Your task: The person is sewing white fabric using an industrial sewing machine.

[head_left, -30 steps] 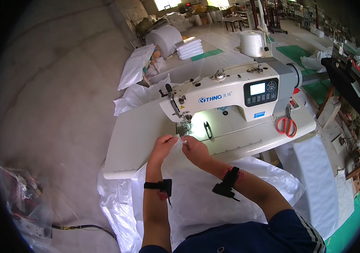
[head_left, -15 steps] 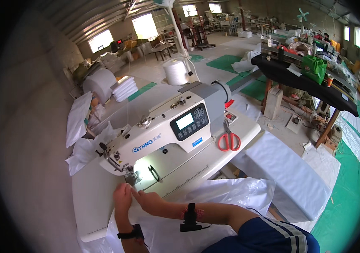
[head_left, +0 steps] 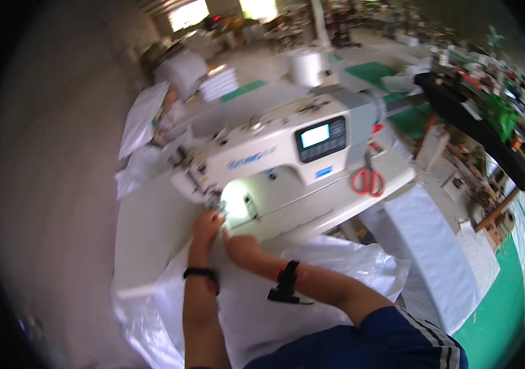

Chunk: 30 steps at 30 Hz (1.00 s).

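A white sewing machine [head_left: 256, 154] stands on a pale table, its lamp lighting the needle area. My left hand [head_left: 206, 227] is closed just in front of the needle, fingers pinched on the edge of a white plastic-like sheet [head_left: 256, 313]. Close beside it on the right, my right hand [head_left: 241, 249] is also closed on the sheet's edge, one finger pointing toward the needle. The sheet hangs from my hands over the table's front edge. Small dark thread snips [head_left: 249, 208] lie on the machine bed. Motion blur softens the fingertips.
Red-handled scissors [head_left: 368, 182] lie at the table's right end. A white thread cone [head_left: 307, 67] stands behind the machine. White folded material [head_left: 431, 246] lies to the right, and a black-covered bench [head_left: 477, 117] stands beyond. White sheets [head_left: 142, 120] are heaped at the left.
The view has shifted, so the machine and table appear higher and farther right. My hands have moved toward the needle together, the left one now nearly under the machine head.
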Each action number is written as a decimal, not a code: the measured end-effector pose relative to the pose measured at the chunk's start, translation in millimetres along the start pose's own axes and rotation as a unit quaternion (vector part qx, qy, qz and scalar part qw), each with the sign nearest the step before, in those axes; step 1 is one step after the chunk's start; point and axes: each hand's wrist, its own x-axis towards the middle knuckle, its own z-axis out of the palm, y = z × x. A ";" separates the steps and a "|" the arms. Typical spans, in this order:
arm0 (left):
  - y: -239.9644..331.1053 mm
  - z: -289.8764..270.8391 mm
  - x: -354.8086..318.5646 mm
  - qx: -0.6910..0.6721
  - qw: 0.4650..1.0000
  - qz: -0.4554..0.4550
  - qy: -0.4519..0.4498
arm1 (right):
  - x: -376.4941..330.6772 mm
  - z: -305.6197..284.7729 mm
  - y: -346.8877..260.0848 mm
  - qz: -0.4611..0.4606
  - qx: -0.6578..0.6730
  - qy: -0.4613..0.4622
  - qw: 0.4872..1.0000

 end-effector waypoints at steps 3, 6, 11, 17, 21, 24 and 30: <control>0.1 6.1 -4.1 -0.044 0.996 0.002 0.071 | -0.3 2.3 -1.7 -0.011 -0.049 0.016 0.999; 8.7 -6.8 -17.0 0.089 0.965 0.125 0.212 | 0.9 -8.4 -6.2 -0.003 -0.044 0.033 0.998; 19.1 -1.7 -56.6 0.052 0.968 0.205 0.137 | -0.2 -18.7 -4.6 -0.015 -0.002 -0.006 1.000; 7.0 7.4 -44.5 -0.021 0.963 0.241 0.116 | -3.6 -15.8 -11.9 0.012 -0.024 0.058 0.998; 1.0 7.0 -25.5 -0.074 0.957 0.265 0.092 | 7.1 -19.8 -12.3 0.031 0.001 0.072 0.997; -0.5 11.4 -19.0 -0.067 0.961 0.234 0.135 | 18.5 -20.0 -6.5 0.009 0.001 0.075 0.997; -6.2 14.9 -16.6 -0.082 0.964 0.210 0.140 | 26.1 -16.6 -0.9 0.018 0.028 0.017 0.999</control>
